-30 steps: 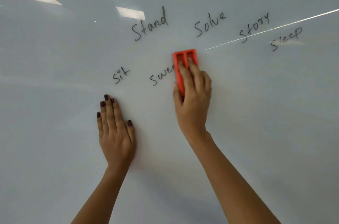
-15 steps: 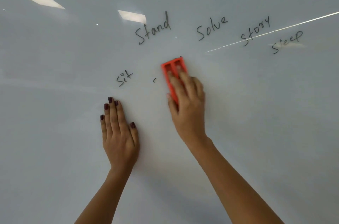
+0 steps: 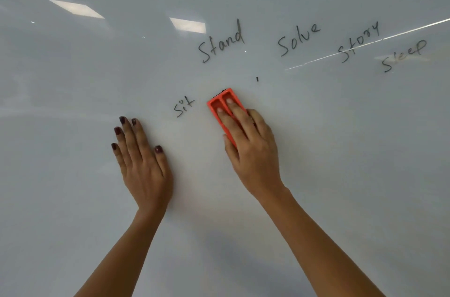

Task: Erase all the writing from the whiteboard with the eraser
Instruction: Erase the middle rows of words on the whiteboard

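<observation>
An orange eraser is pressed flat against the whiteboard by the right hand, two fingers laid in its grooves and the thumb closed on its lower left edge. It is tilted left, just right of the word "sit". The left hand is laid flat and open on the board, holding nothing. "Stand", "Solve", "story", "sleep" and a small ink mark are seen above.

whiteboard | Stand | Solve | story | probably sleep | sit
</observation>
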`<move>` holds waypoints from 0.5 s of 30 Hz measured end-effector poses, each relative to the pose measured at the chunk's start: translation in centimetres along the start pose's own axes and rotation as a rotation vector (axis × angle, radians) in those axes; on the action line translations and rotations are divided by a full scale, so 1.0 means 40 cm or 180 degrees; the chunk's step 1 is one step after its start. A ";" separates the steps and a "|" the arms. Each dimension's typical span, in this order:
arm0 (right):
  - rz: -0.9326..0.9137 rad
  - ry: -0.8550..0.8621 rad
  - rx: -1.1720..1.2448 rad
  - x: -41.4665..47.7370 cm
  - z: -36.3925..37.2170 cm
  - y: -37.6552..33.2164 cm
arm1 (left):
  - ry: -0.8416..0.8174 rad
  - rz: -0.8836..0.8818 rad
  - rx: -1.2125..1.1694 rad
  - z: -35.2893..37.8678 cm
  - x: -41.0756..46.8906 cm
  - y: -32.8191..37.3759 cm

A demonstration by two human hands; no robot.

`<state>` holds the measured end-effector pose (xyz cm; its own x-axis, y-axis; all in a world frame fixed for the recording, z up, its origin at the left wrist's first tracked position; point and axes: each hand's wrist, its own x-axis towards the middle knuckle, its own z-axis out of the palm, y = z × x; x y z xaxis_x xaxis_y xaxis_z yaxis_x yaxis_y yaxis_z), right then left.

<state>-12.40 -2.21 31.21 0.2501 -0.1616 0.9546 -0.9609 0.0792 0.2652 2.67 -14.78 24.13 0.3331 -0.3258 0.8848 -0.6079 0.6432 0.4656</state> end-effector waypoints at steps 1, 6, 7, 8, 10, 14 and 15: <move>0.0280 0.0107 0.0047 0.012 0.003 -0.002 | 0.0003 0.0002 0.0011 0.002 -0.002 0.000; 0.0806 0.0382 0.0197 0.066 0.036 -0.082 | 0.0013 0.0081 0.0044 0.005 -0.005 -0.006; 0.0591 0.0323 0.0194 0.069 0.046 -0.105 | 0.0021 0.0093 0.0045 0.005 -0.005 -0.008; 0.0350 0.0265 0.0164 0.067 0.054 -0.127 | 0.0025 0.0100 0.0040 0.006 -0.004 -0.009; -0.0143 0.0103 0.0054 0.049 0.070 -0.171 | 0.0030 0.0100 0.0021 0.007 -0.004 -0.012; -0.0485 -0.0096 0.0027 0.038 0.068 -0.174 | -0.0003 0.0129 -0.0001 0.007 -0.004 -0.015; -0.0282 0.0000 0.0041 0.049 0.063 -0.163 | 0.0011 0.0139 0.0009 0.006 -0.004 -0.015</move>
<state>-5.95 -5.54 31.00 0.3341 -0.1674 0.9276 -0.9365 0.0521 0.3467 2.81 -15.29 23.69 0.3087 -0.2948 0.9043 -0.6239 0.6548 0.4265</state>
